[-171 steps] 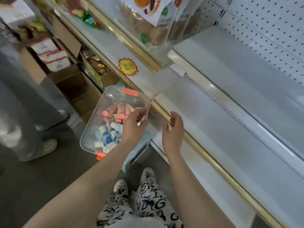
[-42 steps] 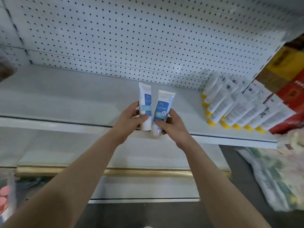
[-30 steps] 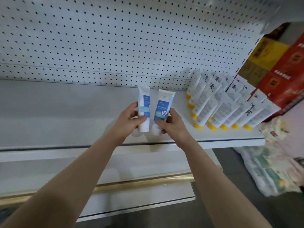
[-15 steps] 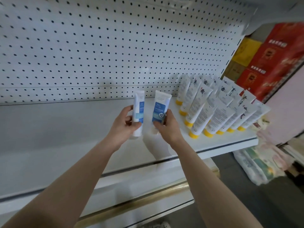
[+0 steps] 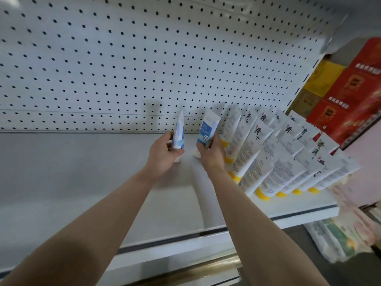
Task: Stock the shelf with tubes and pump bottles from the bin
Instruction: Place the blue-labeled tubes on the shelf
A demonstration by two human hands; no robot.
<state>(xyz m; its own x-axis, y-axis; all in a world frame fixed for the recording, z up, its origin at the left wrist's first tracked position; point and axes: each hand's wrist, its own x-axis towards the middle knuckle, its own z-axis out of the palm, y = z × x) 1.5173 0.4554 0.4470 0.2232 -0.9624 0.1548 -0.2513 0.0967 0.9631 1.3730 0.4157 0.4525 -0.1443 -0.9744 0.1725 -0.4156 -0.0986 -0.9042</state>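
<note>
At the shelf (image 5: 82,172), near-upright cap-down tubes (image 5: 179,131) in left hand (image 5: 162,156), right hand (image 5: 212,156).

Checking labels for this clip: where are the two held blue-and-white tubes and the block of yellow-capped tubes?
Edge-on tube (image 5: 178,134): head view, its blue-and-white side, mid-body.
Tube with round mark (image 5: 207,129): head view, blue front panel.
Yellow-capped tubes (image 5: 285,174): head view, printed white body of a front-row tube.

Open room on shelf (image 5: 72,182) left and front; yellow-capped tubes (image 5: 266,159) block right end; pegboard (image 5: 123,58) closes back.
</note>
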